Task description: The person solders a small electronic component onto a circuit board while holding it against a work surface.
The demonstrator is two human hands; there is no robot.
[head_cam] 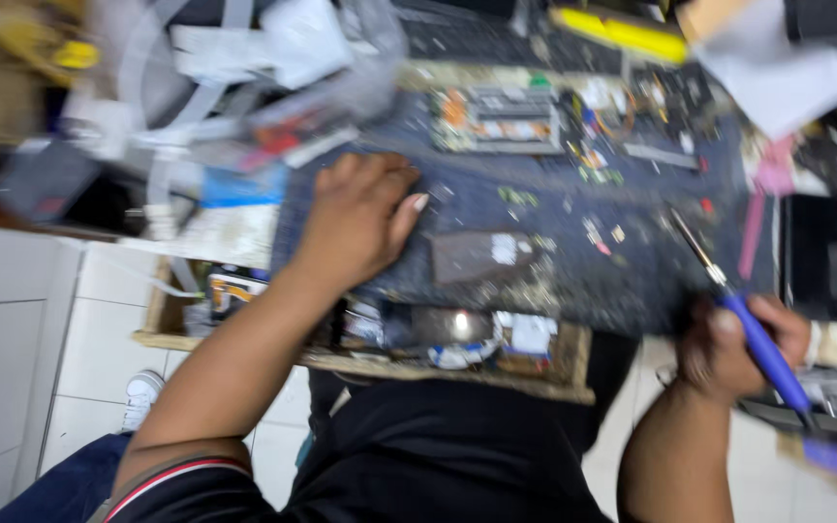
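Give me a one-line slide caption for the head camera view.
Left hand rests on a cluttered dark work mat while the right hand holds a blue-handled tool.

A cluttered workbench (544, 380) with a worn wooden front edge is seen from above, covered by a dark, speckled mat (554, 208). White floor tiles (21, 329) are visible at the near left. Everything is blurred; the light is even.

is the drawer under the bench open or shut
Open. The drawer sticks out below the dark mat, its small parts visible from above.
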